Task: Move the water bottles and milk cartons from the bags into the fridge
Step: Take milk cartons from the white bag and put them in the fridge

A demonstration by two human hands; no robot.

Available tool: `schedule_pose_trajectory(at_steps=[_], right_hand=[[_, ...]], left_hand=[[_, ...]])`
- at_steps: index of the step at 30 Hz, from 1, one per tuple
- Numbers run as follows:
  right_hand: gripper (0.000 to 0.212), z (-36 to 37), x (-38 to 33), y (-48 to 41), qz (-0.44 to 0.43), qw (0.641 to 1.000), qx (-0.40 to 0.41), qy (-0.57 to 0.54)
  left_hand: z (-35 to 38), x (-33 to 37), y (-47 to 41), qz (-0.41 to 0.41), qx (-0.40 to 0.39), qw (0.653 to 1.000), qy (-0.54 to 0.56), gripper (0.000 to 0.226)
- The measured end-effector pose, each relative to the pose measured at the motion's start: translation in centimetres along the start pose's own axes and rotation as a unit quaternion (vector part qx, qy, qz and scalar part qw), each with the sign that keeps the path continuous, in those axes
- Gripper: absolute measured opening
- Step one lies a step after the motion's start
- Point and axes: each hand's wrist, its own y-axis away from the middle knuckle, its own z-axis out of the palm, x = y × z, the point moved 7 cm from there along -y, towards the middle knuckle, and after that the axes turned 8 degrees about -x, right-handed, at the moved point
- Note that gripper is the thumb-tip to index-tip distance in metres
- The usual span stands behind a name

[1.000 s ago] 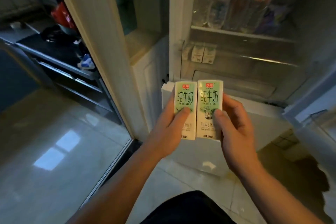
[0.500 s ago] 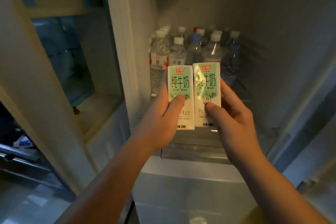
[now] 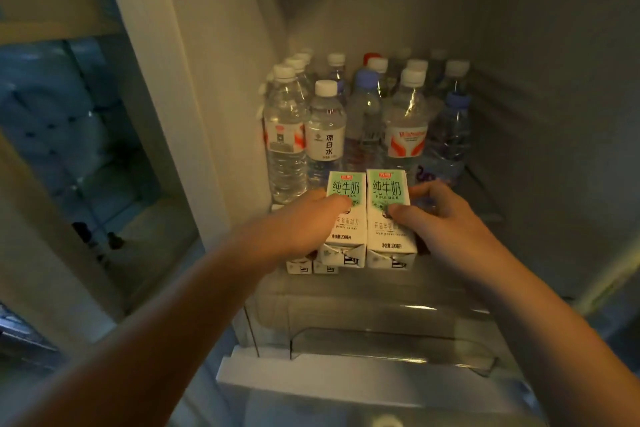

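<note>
Both grips are closed on milk. The left grip clasps the left milk carton with its thumb laid across the printed face, and the right grip holds the right milk carton the same way. The two cartons sit side by side with their long edges touching. Their tops lean away from me, so the folded bases show.

From where I stand they look like light little boxes. I'd judge the paperboard stiff enough to keep its shape but likely to dent under a hard squeeze. The coated faces probably turn slick if they sweat in the cold. The best hold seems to be the one already taken, across the flat sides at mid-height, well clear of the folded base flaps.

They hang at the front lip of the fridge shelf. I cannot tell whether their bases have met it yet. At seven o'clock from them, two more cartons lie low at the shelf's front edge, partly hidden beneath the held pair. At twelve o'clock the water bottles stand upright in tight rows, filling the shelf to the back wall. The only free standing room I can see is the front strip, toward three o'clock. At six o'clock, below the shelf, is a clear drawer
</note>
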Motion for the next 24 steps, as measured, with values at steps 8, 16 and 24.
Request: schedule_pose_trajectory(at_steps=[8, 16, 24], right_hand=[[0.028, -0.1, 4.8, -4.3, 0.175, 0.959, -0.137, 0.176], [0.041, 0.3, 11.2, -6.8, 0.375, 0.866, -0.264, 0.199], [0.023, 0.4, 13.4, -8.3, 0.446, 0.799, -0.329, 0.232]], left_hand=[[2.1, -4.1, -6.0, -0.173, -0.111, 0.979, 0.017, 0.028], [5.3, -8.9, -9.6, -0.261, -0.193, 0.946, -0.012, 0.024], [7.3, -11.0, -10.5, -0.303, -0.230, 0.925, -0.007, 0.018]])
